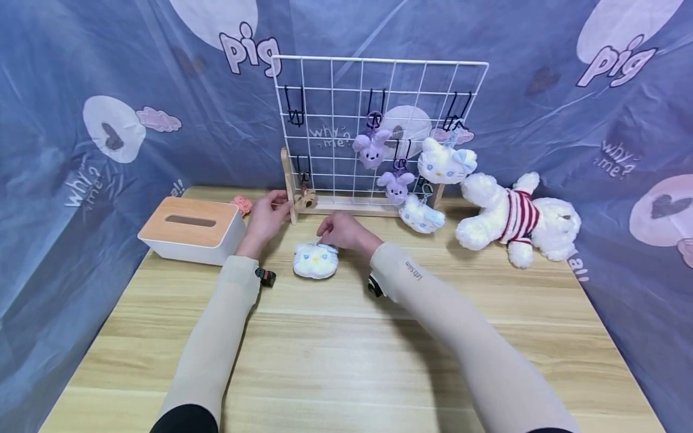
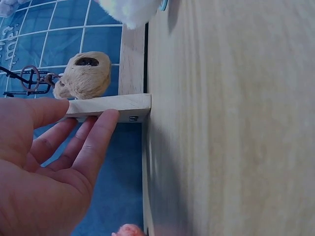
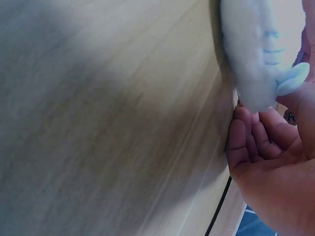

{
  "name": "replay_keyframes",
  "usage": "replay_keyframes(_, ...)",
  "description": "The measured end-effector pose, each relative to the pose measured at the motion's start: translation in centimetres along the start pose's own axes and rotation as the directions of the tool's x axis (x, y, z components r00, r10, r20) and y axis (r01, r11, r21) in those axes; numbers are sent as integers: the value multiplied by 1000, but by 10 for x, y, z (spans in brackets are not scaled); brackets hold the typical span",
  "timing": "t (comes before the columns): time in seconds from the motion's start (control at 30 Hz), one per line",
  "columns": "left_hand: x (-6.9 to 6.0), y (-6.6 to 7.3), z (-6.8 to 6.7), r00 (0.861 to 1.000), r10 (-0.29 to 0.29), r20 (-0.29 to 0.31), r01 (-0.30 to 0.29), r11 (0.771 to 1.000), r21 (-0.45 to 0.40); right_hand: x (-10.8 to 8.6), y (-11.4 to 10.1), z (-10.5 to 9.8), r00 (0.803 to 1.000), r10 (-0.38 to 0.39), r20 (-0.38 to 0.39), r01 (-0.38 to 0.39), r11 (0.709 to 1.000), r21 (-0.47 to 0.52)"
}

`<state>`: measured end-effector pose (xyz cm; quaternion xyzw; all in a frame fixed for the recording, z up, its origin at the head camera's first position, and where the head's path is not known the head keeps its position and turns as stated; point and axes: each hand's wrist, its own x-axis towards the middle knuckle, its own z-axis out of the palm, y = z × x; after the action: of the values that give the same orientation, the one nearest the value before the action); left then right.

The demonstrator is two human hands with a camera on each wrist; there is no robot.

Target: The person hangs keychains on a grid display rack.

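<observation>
My left hand (image 1: pixel 267 218) holds the wooden side post (image 2: pixel 110 104) of a white grid rack (image 1: pixel 346 120), thumb on one side and fingers on the other. Just beside it a small brown plush keychain (image 2: pixel 87 76) hangs from a black hook. In front of the rack, a white cat-face plush keychain (image 1: pixel 316 261) with blue bows is on or just above the table; I cannot tell which. My right hand (image 1: pixel 349 231) pinches it at the top, near its ring. The right wrist view shows the plush (image 3: pixel 263 49) from its side, partly hiding my fingertips.
Two purple bunny plush keychains (image 1: pixel 372 149) and two more white cat plushes (image 1: pixel 445 162) hang at the rack's middle and right. An unused black hook (image 1: pixel 295 108) is at upper left. A tissue box (image 1: pixel 189 225), pink item (image 1: pixel 242 204) and white plush toy (image 1: pixel 522 219) flank the rack.
</observation>
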<state>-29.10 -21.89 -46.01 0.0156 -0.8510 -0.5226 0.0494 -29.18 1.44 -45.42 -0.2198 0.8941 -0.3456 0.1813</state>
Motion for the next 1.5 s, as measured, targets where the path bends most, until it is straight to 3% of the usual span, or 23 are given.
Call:
replay_keyframes(0.3,1,-1,1,1000,-1,4,1,1000,-15,2,2,3,1000,-31,-5,30,998,-63)
replay_keyframes(0.83,-2,0,0,1000,-5,11,5,999,-37,1,4,5,1000,-16,-16,15,997,-72)
replay_keyframes(1.5,-2,-1,1,1000,-13,8,13,999,-45,0,8,6,1000,-4,-13,4,1000,-14)
